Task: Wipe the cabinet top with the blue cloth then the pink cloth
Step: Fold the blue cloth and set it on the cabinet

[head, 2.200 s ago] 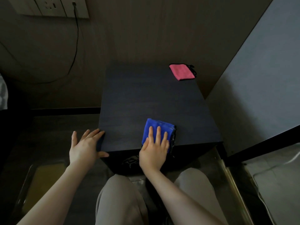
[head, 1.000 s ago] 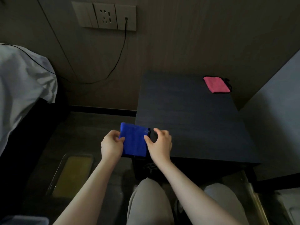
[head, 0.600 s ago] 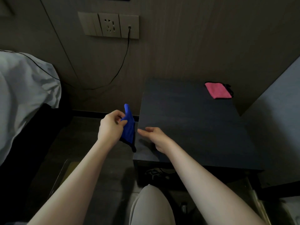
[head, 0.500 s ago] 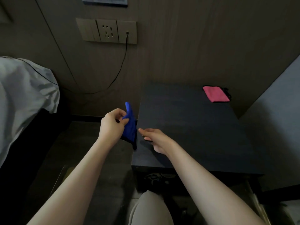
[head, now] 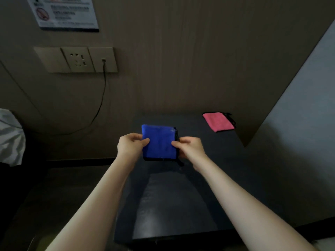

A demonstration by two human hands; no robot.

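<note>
The folded blue cloth is held flat between both hands over the far left part of the dark cabinet top; whether it touches the top I cannot tell. My left hand pinches its left edge and my right hand pinches its right edge, where a black trim and loop hang down. The folded pink cloth lies at the far right corner of the cabinet top, apart from both hands.
A wooden wall stands behind the cabinet, with a socket panel and a black cable hanging from it. A grey panel closes the right side. White bedding shows at the left edge.
Half a second ago the blue cloth hung from my left hand alone, left of the cabinet, with my right hand free. Now both hands hold it flat, farther back over the top.
</note>
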